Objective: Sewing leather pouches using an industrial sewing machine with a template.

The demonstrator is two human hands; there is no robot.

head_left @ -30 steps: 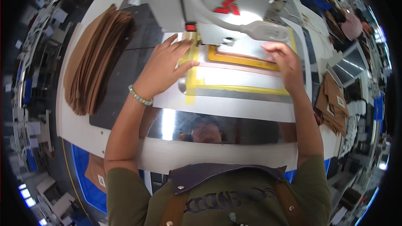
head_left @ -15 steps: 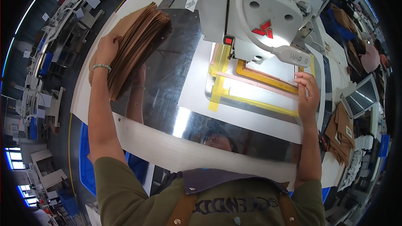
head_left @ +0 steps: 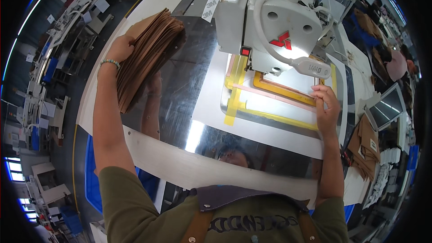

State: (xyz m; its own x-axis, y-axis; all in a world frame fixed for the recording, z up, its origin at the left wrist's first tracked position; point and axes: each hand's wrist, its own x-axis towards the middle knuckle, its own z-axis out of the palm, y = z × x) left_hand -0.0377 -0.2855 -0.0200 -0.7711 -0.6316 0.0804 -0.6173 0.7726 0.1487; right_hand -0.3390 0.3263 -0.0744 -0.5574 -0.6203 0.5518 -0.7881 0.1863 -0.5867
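Observation:
My left hand (head_left: 119,48), wearing a beaded bracelet, grips the outer edge of a fanned stack of brown flat pieces (head_left: 150,54) lying at the left of the metal table top (head_left: 177,108). My right hand (head_left: 327,105) has its fingers curled on the right end of a yellow frame (head_left: 283,90) under the head of a white sewing machine (head_left: 281,29). Around that frame lie a white sheet (head_left: 211,99) and strips of yellow tape (head_left: 231,110). A white lamp on a hose (head_left: 310,66) hangs above my right hand.
More brown pieces (head_left: 364,144) and a dark tilted screen (head_left: 380,112) are at the right. A blue bin (head_left: 92,180) sits below the table's front left edge. Other workstations (head_left: 49,76) line both sides across a floor.
My left hand has moved from beside the taped sheet to the brown stack on the left. My right hand stays at the frame's right end. The view has shifted.

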